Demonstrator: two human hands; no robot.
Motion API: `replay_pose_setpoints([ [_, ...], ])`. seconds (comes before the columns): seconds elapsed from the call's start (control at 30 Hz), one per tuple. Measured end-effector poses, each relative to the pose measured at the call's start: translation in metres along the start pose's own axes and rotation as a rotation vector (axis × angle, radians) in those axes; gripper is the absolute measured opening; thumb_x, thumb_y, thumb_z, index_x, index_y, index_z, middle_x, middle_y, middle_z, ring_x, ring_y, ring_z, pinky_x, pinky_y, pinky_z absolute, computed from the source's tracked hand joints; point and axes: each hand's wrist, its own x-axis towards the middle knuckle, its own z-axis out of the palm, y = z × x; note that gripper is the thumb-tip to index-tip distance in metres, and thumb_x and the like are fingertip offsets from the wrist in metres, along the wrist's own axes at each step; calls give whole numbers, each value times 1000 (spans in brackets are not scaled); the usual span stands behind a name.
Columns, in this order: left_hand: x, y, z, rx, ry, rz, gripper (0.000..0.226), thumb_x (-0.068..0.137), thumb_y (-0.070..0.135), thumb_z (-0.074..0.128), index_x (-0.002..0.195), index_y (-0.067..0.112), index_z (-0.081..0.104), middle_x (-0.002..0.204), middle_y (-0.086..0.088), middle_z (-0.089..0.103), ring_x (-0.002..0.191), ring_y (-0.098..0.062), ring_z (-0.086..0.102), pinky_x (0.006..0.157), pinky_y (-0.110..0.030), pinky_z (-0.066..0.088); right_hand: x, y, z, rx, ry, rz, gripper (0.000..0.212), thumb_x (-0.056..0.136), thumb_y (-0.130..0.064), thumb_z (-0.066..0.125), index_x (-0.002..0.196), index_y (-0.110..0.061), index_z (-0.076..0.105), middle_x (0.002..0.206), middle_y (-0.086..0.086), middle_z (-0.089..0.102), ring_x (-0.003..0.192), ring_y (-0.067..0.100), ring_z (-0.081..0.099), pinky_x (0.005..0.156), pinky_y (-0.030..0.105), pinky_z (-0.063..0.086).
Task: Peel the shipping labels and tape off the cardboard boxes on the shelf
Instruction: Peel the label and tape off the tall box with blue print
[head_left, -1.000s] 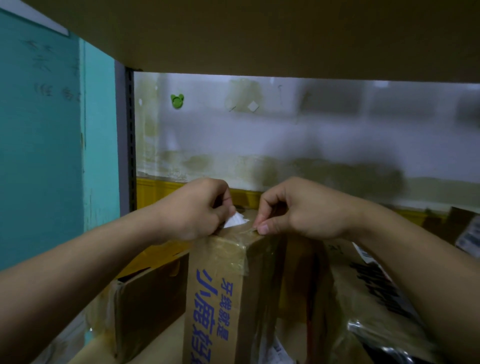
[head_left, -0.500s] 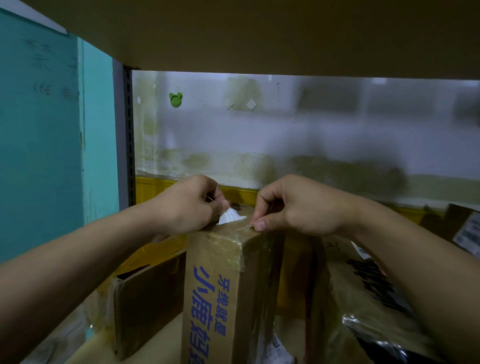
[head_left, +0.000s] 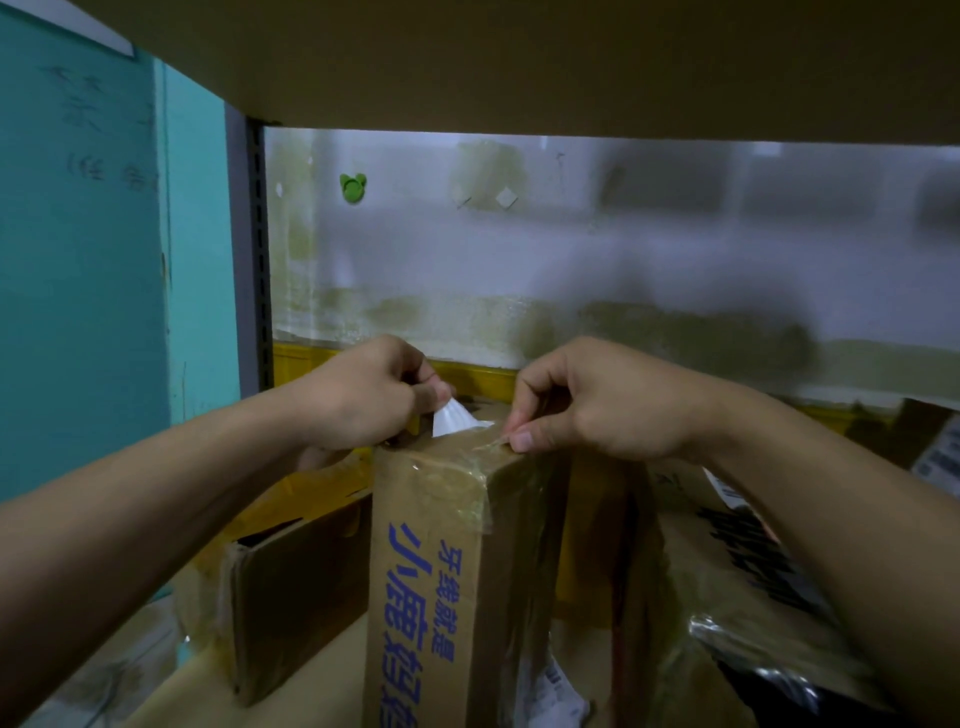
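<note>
Since the earlier frame, the white label (head_left: 456, 420) had risen a little further off the top of the tall box (head_left: 431, 519), pinched in the left hand (head_left: 358, 402). The right hand (head_left: 597, 402) pinched the clear tape (head_left: 488, 445) at the box's top edge. That box stood near the front edge of the shelf (head_left: 311, 688). Most work remained: the label was only part lifted, tape still wrapped the top, and the neighbouring boxes (head_left: 296, 587) seemingly kept theirs, though the dim light hid detail.

Brown cardboard box (head_left: 441, 519) with blue lettering, white label (head_left: 453, 420), teal wall (head_left: 78, 260), green sticker (head_left: 353, 187).
</note>
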Motion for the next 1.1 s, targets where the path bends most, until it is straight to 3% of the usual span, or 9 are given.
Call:
replay_pose_setpoints([
  [0.27, 0, -1, 0, -104, 10, -39, 19, 99, 18, 58, 90, 3, 66, 114, -15, 69, 110, -35, 63, 72, -34, 56, 0, -1, -1, -6, -10, 10, 4, 80, -18, 77, 81, -19, 72, 89, -1, 75, 90, 14, 67, 91, 36, 51],
  [0.43, 1, -1, 2, -124, 55, -44, 20, 100, 16, 55, 86, 4, 64, 112, 4, 68, 110, -37, 62, 67, -34, 52, -1, -1, -1, 9, -15, 18, 5, 80, -17, 77, 79, -20, 72, 88, -2, 74, 90, 14, 67, 92, 36, 51],
  [0.63, 5, -5, 2, -133, 73, -53, 20, 101, 16, 54, 96, 0, 65, 109, -1, 70, 103, -30, 65, 59, -27, 50, 0, -1, -1, 4, -7, 10, 5, 81, -16, 76, 80, -19, 72, 89, 0, 74, 90, 15, 67, 86, 30, 50],
  [0.73, 5, -4, 3, -33, 99, -16, 24, 99, 23, 57, 92, 3, 67, 95, -15, 71, 79, -23, 65, 54, -25, 52, 0, 1, -1, -13, -10, 13, 4, 81, -17, 76, 81, -18, 72, 88, -2, 74, 89, 13, 67, 86, 30, 50],
  [0.83, 0, -2, 5, 63, 125, 81, 23, 95, 35, 61, 87, 14, 66, 73, -1, 67, 63, -12, 58, 54, -26, 50, 0, 2, -2, -16, -16, 12, 3, 81, -18, 76, 82, -17, 73, 87, -2, 74, 88, 12, 67, 87, 32, 50],
  [0.97, -16, 4, 4, 105, 85, 136, 51, 77, 67, 46, 94, 23, 67, 83, 3, 71, 78, -12, 67, 69, -32, 53, 0, 1, -1, -22, -16, 11, 4, 82, -18, 76, 84, -16, 73, 89, -2, 74, 90, 13, 66, 90, 33, 50],
  [1.1, -18, 7, -8, 202, -39, 66, 46, 63, 63, 71, 85, 24, 72, 77, 7, 74, 73, -6, 67, 69, -29, 51, 2, 0, -1, -40, -20, 4, 4, 82, -19, 76, 84, -17, 73, 89, -4, 73, 89, 12, 65, 85, 28, 49],
])
